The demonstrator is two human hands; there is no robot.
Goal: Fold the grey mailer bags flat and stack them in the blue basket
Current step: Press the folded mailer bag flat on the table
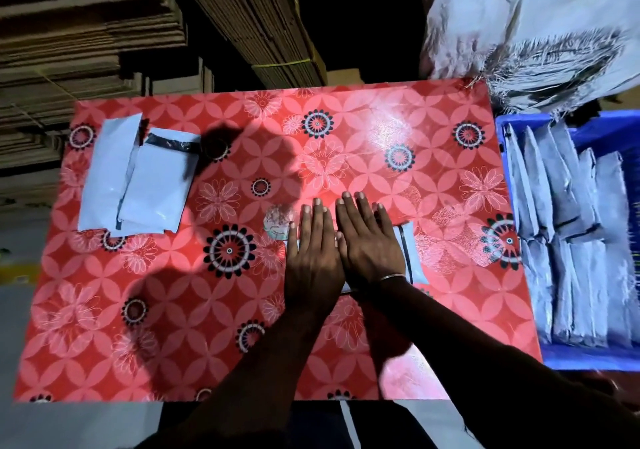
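Both hands lie flat, side by side and touching, fingers straight and pointing to the far side: the left hand (311, 251) and the right hand (369, 244) press down on a grey mailer bag (410, 254) in the middle of the table (207, 310), which wears a red flowered cover. Only the bag's right edge and a sliver on its left show past the palms; neither hand curls round anything. The bag looks like thin plastic film: light, limp and probably slick on the glossy cover, so it would likely spring open at a crease unless flattened under the palms. A sound hold would be a pinch at the short right edge or a corner, keeping the fold closed as it lifts. Two more mailer bags (135, 182) lie overlapping at the far left of the table. The blue basket (588, 355) stands just beside the table's right edge, with folded bags (568, 240) packed in rows inside.
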